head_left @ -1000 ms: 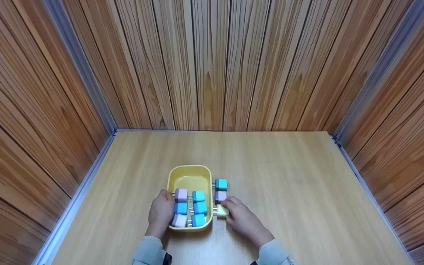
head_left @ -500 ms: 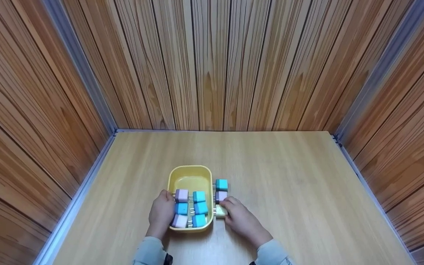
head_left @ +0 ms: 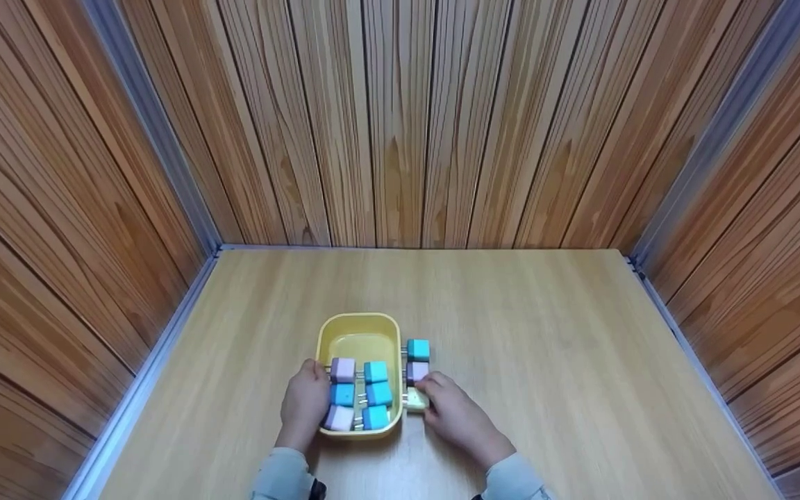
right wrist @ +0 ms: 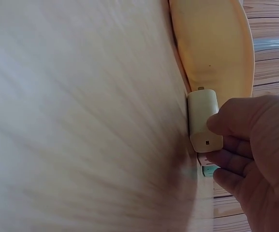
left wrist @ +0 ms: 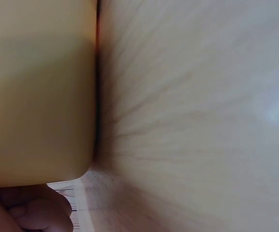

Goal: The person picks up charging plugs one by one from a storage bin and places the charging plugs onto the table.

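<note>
My left hand [head_left: 305, 399] grips the left wall of a yellow plastic tub [head_left: 351, 339], thumb at the rim. In the left wrist view the tub's outer wall [left wrist: 42, 106] hides most of that hand. Between thumb and fingers my right hand [head_left: 461, 417] pinches a cream plug-in charger [right wrist: 203, 116], low on the table beside the tub's right wall. Its metal prongs point at the tub. Beyond it, a lilac-topped charger [head_left: 417, 373] and a teal charger [head_left: 418, 349] continue the row, prongs toward the tub.
Inside the tub's near half lie two columns of chargers: lilac ones [head_left: 343, 369] and a blue one [head_left: 342, 394] at left, blue-teal ones [head_left: 376, 371] at right. Wood-patterned panels [head_left: 400, 125] wall the table [head_left: 546, 333] at the back and both sides.
</note>
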The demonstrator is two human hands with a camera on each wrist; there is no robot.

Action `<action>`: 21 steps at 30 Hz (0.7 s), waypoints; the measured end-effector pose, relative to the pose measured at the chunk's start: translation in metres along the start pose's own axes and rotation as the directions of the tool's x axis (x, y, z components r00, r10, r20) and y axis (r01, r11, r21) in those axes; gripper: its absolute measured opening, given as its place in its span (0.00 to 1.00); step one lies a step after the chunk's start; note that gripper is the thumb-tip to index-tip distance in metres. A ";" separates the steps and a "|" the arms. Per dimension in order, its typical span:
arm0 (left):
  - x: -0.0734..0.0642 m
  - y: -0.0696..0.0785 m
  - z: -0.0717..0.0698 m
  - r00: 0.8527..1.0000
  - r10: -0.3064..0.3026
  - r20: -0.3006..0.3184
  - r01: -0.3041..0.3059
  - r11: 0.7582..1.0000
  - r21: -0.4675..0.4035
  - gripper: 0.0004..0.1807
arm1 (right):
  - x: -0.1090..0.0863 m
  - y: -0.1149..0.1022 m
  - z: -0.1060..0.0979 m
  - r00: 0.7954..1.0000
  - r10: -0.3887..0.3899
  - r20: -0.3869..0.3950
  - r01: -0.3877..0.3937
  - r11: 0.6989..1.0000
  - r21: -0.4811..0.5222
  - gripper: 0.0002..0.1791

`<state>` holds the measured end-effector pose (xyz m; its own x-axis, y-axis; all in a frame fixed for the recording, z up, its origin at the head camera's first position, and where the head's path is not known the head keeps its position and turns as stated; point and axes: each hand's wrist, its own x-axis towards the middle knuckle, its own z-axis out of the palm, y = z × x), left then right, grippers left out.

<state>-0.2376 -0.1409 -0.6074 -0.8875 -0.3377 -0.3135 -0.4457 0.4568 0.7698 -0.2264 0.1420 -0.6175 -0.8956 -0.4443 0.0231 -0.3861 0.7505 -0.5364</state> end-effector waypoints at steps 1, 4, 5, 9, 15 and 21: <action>-0.001 0.000 0.000 1.000 -0.007 0.005 0.007 1.000 -0.008 0.20 | 0.000 -0.001 -0.001 1.000 0.009 0.006 -0.009 1.000 0.005 0.24; -0.001 0.000 0.000 1.000 -0.014 0.007 0.014 1.000 -0.016 0.20 | 0.000 -0.001 -0.002 1.000 0.024 0.015 -0.024 1.000 0.015 0.24; -0.001 -0.001 0.000 1.000 -0.012 0.004 0.012 1.000 -0.014 0.19 | 0.000 -0.002 -0.002 1.000 0.025 0.015 -0.025 1.000 0.014 0.25; 0.000 -0.001 0.001 1.000 0.006 -0.003 -0.006 1.000 -0.011 0.19 | 0.000 -0.002 -0.003 1.000 0.019 0.011 -0.019 1.000 0.011 0.25; 0.002 -0.002 0.001 1.000 0.026 -0.010 -0.026 1.000 -0.007 0.19 | 0.001 -0.003 -0.003 1.000 0.008 0.000 -0.008 1.000 0.008 0.23; 0.003 -0.004 0.001 0.990 0.118 -0.074 -0.112 0.991 0.073 0.19 | 0.001 -0.004 -0.006 1.000 -0.002 -0.006 0.002 1.000 0.010 0.24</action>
<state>-0.2383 -0.1432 -0.6121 -0.9227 -0.3416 -0.1785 -0.3504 0.5505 0.7577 -0.2272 0.1411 -0.6104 -0.8963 -0.4425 0.0294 -0.3855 0.7447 -0.5447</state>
